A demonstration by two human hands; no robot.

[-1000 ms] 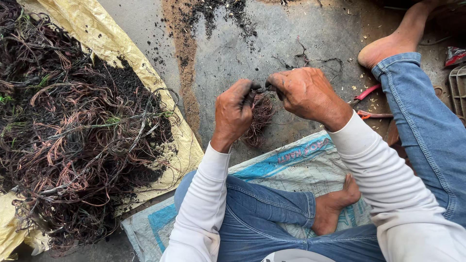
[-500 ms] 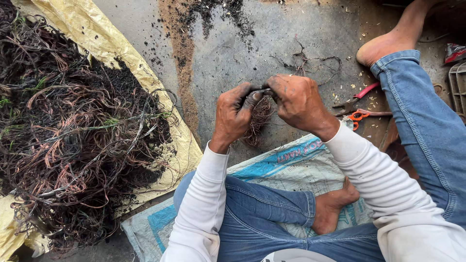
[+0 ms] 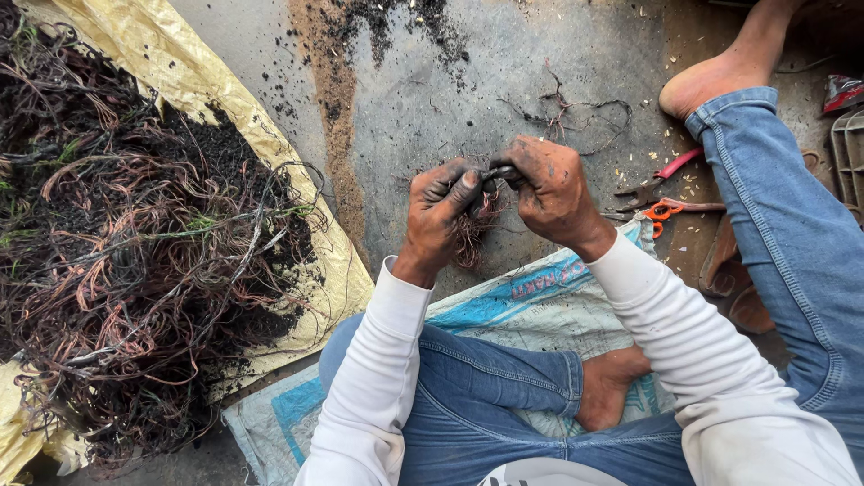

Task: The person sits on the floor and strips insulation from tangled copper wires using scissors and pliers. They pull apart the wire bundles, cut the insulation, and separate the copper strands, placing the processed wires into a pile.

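Note:
Both my hands are blackened with soot and meet above the concrete floor. My left hand (image 3: 441,211) and my right hand (image 3: 549,189) pinch the same small bundle of burnt copper wire (image 3: 472,232), whose reddish strands hang down between them. A short dark piece of the wire bridges the two thumbs. I sit cross-legged in blue jeans and white sleeves, with one bare foot (image 3: 612,387) tucked under me.
A big heap of burnt tangled wire (image 3: 135,243) lies on a yellow sack (image 3: 225,99) at left. A blue-and-white woven sack (image 3: 531,315) is under my legs. Red-handled pliers (image 3: 661,175) and orange-handled scissors (image 3: 670,210) lie at right. Loose wire scraps (image 3: 562,108) rest on the floor.
Both hands have drifted slightly left and down with the wire bundle; the grip is unchanged. The camera view shifted a little.

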